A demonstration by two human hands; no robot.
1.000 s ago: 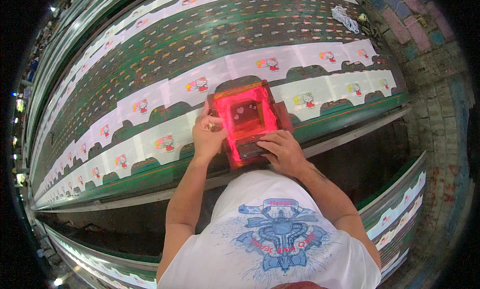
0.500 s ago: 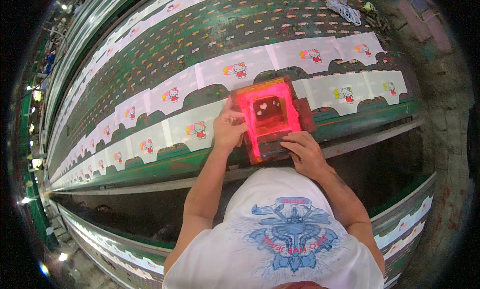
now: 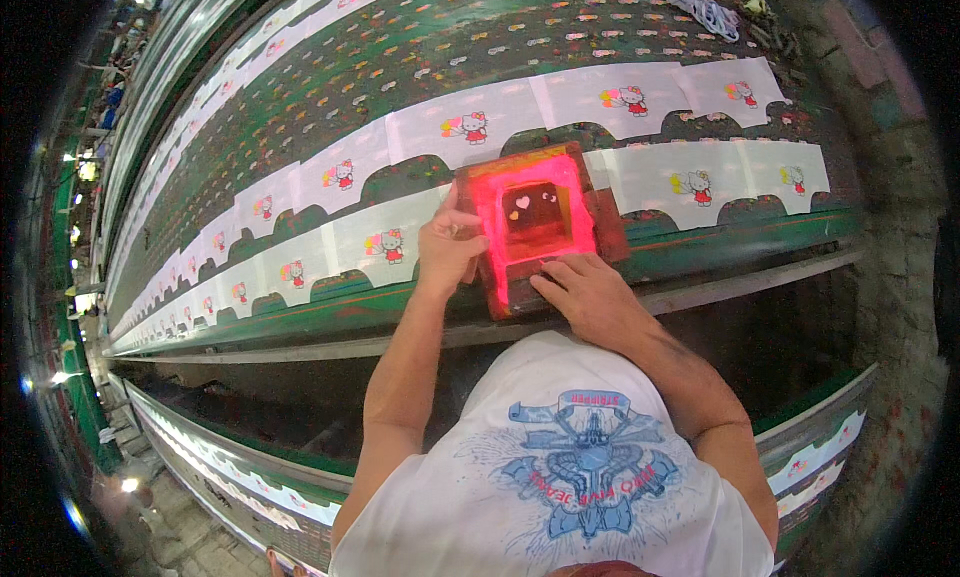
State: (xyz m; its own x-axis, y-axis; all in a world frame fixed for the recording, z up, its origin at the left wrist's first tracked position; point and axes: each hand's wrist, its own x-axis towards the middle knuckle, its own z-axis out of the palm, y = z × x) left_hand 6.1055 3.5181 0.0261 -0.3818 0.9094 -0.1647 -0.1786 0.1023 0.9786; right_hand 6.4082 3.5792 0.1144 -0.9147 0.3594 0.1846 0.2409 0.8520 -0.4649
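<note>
A wooden screen-printing frame coated with bright pink ink lies on the nearer row of white cut pieces, which bear printed cartoon cats with balloons. Small hearts show in its dark window. My left hand grips the frame's left side, fingers bent round it. At the frame's near bar, my right hand has bent fingers pressed on a dark strip; whether it grasps a tool there is hidden.
A second row of printed pieces runs behind, on the long green table. A tangle of white cord lies at the back right. Another table stands behind me across a dark gap; brick paving borders the right side.
The view has shifted, moving the frame rightward and upward in the picture. My left hand keeps its hold; my right hand has slid slightly left along the near bar.
</note>
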